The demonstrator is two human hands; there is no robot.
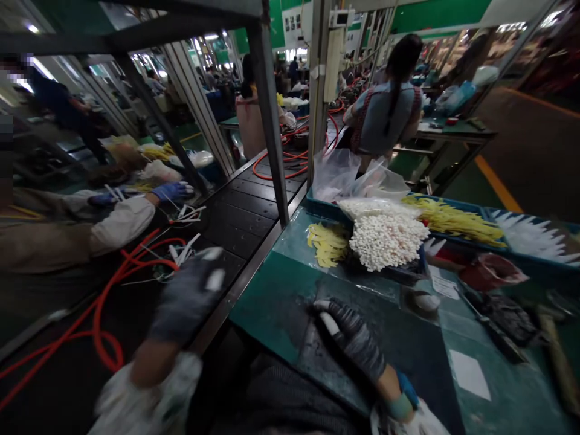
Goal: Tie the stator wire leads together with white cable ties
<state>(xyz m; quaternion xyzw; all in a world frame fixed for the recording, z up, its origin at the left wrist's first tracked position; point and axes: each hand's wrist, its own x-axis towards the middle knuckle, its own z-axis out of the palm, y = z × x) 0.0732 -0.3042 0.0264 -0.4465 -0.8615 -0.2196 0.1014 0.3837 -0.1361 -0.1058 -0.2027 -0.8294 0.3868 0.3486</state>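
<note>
My left hand (188, 299), in a grey glove with white fingertips, is smeared by motion at the edge of the dark conveyor (226, 232). Just beyond it lie bundles of white strips with thin wires (183, 248); whether the hand touches them I cannot tell. On the green work mat (272, 296) rests my right hand (351, 338), gloved the same way, its fingers curled and close together. A dark shape runs along beneath it, and anything inside the grip is hidden. Ahead of that hand are a heap of small white beads (387, 238) and some yellow strips (328, 243).
A metal post (272, 121) stands between conveyor and bench. Orange hoses (102, 314) loop at left. Another person's blue-gloved hand (170, 191) is across the conveyor. Blue trays hold yellow pieces (457, 220) and white pieces (532, 235); a red cup (492, 272) is at right.
</note>
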